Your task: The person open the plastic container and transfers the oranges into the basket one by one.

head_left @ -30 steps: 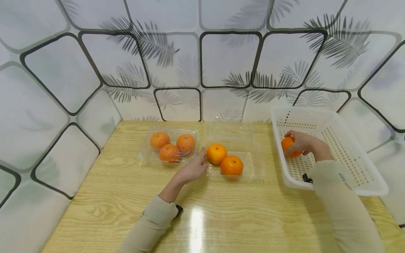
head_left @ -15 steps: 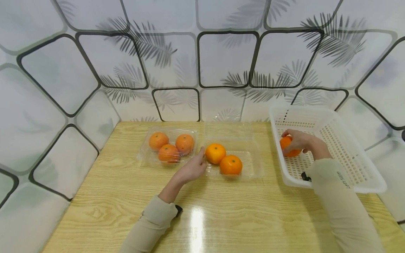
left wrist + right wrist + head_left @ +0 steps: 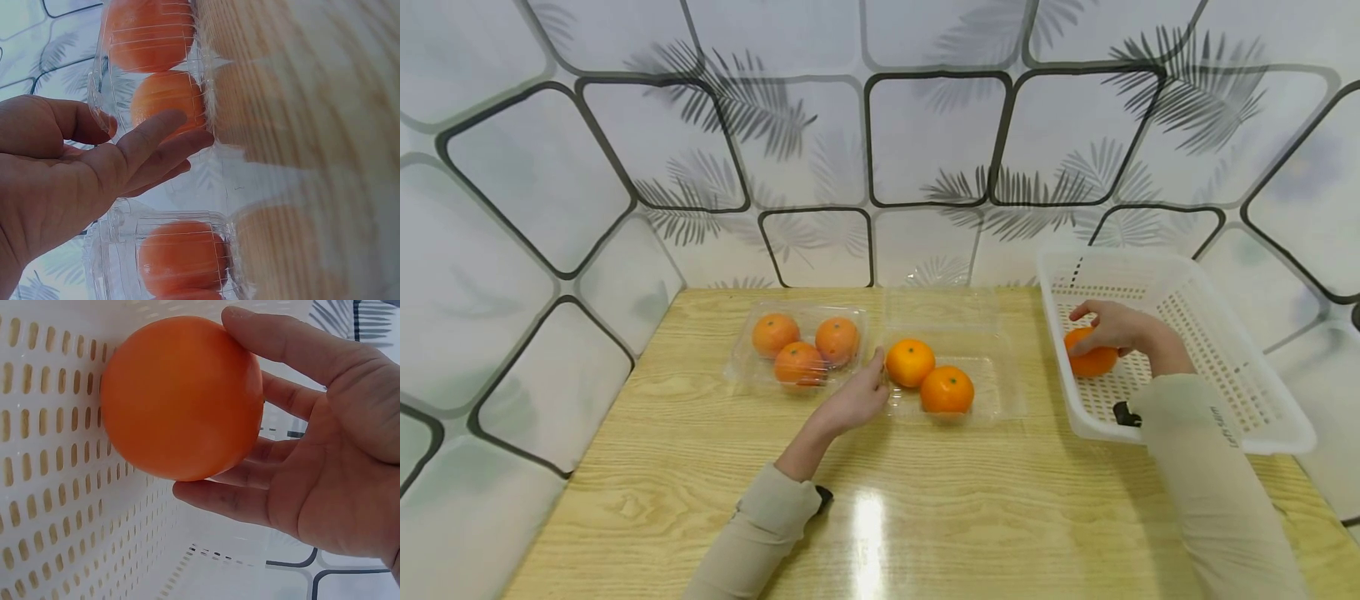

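In the head view, my right hand [image 3: 1123, 327] reaches into the white plastic basket [image 3: 1247, 375] and holds an orange [image 3: 1092, 360]. The right wrist view has the thumb at one side of that orange [image 3: 181, 400] and the other fingers around and behind it, close to the slotted basket wall. Fairly straight fingers of my left hand [image 3: 859, 398] touch the left side of an open clear plastic clamshell box [image 3: 992, 392], its thumb at the rim [image 3: 94, 103]. Inside this box are two oranges, one at the left [image 3: 911, 363] and one at the front [image 3: 947, 390].
Another clear plastic box [image 3: 748, 367] with three oranges [image 3: 800, 364] stands left of the open one. Its lid state is hard to make out. Both boxes and the basket are on a wooden table [image 3: 962, 500], with a patterned wall covering [image 3: 820, 142] behind and beside it.
The right hand has shifted slightly over the orange, its fingers spread more, and the orange looks turned and a little lower in the basket. The left hand stays in place.
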`<state>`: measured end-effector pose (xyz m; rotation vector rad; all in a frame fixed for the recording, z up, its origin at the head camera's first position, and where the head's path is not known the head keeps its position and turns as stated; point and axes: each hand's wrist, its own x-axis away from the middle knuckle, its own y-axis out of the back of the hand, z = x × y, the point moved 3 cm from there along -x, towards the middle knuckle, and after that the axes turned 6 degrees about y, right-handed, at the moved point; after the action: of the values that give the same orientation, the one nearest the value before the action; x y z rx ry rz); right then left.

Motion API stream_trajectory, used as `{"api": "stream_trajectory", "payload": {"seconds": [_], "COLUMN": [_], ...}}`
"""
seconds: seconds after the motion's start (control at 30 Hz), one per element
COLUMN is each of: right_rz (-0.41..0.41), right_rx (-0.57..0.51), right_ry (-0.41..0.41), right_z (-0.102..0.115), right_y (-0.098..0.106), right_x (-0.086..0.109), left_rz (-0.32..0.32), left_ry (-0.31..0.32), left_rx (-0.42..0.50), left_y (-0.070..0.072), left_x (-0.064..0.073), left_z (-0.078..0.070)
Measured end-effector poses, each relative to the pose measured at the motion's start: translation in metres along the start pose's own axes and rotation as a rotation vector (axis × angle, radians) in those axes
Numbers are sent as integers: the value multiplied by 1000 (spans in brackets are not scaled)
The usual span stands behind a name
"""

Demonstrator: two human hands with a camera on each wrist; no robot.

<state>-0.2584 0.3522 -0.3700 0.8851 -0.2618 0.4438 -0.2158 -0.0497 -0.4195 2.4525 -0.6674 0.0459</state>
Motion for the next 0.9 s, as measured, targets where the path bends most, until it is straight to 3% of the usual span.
{"api": "stream_trajectory", "payload": {"seconds": [0.17, 0.43, 0.9], "right_rz": [-6, -56, -95], "right_rx": [14, 41, -3], "right_ry": [-1, 60, 85], "right_z": [3, 7, 7], "right_y": [3, 8, 14], "right_x": [4, 7, 11], "left_rz": [3, 4, 1], "left_ry": [2, 3, 6], "left_rx": [-7, -15, -18], "left_y": [0, 1, 1], "left_x": [2, 1, 2], "left_z": [0, -1, 0]}}
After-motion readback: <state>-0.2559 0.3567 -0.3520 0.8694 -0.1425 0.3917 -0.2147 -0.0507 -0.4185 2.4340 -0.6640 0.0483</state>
